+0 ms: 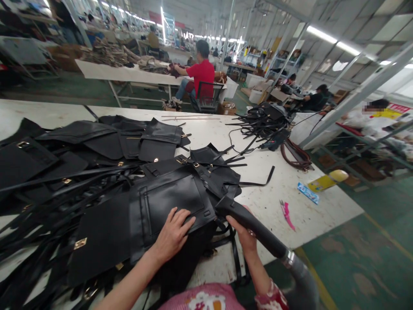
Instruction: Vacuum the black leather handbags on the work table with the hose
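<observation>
My left hand point(173, 233) lies flat, fingers apart, on the front of a black leather bag piece point(172, 196) with a stitched pocket. Its flap part, fitted with a gold clasp point(80, 243), spreads out to the left. My right hand point(245, 236) is wrapped round a black hose nozzle point(263, 230); the flattened mouth rests at the bag piece's right edge. A metal clamp point(288, 258) joins the nozzle to a thick grey hose point(303, 282) running down beside me. Black straps point(235, 247) hang below the bag piece.
More black bag pieces point(93, 133) heap up on the left of the white table point(264, 193). Toward the right are pink snips point(286, 214), a blue packet point(308, 193), a yellow can point(327, 181), brown straps point(295, 155) and a black strap pile point(266, 120). A person in red point(203, 73) sits beyond.
</observation>
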Tool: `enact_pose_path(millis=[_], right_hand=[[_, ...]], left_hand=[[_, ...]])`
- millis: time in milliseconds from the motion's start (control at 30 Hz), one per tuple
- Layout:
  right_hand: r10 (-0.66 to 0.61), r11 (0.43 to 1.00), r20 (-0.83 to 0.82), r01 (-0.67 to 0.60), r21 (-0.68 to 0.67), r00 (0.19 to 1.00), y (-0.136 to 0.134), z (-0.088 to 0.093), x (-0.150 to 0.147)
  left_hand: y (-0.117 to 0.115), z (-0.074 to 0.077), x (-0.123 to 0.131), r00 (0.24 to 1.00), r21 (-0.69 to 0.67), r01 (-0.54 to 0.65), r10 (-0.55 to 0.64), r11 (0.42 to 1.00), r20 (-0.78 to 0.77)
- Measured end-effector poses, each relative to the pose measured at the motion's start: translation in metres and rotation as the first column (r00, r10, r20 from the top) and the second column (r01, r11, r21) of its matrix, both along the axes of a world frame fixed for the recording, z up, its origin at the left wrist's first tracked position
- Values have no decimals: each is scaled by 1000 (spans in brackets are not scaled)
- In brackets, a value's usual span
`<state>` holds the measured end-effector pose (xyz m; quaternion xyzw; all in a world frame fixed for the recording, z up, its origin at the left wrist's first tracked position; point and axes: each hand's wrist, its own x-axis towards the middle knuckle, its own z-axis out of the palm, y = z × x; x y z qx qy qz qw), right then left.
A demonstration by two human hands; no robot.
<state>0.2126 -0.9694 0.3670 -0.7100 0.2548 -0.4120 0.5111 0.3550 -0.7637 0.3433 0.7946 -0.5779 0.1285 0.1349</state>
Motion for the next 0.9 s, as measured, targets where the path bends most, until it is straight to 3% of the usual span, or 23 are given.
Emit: enact_pose_path(millis=[100, 200, 300, 433, 667, 767, 900], right_hand=[[190, 981, -48, -191, -24, 981, 7, -9, 4], [282, 952, -83, -290, -101, 956, 14, -21, 15], [240, 943, -109, -259, -210, 964, 19, -35, 36], [134, 935, -125, -167, -311, 983, 20, -44, 67], [113, 905, -66, -130, -405, 991, 11, -19, 89], [145, 911, -39, -148, -384, 989, 10, -12, 103], [163, 957, -50, -170, -236, 985, 6, -18, 145]], left_hand=[[1, -1, 1, 1000, -13, 2, -2, 1000, 7], [-2, -9, 1, 1000, -57, 8, -7, 998, 13], [-5, -16, 2, 1000, -100, 26, -25, 995, 15], [-9, -13, 4, 999, -122, 31, -30, 992, 16], [-9, -7, 1, 999, -194, 46, -49, 980, -10], [-5, -14, -6, 995, -194, 79, -89, 978, -41], [0, -22, -10, 990, -182, 103, -118, 978, -72]])
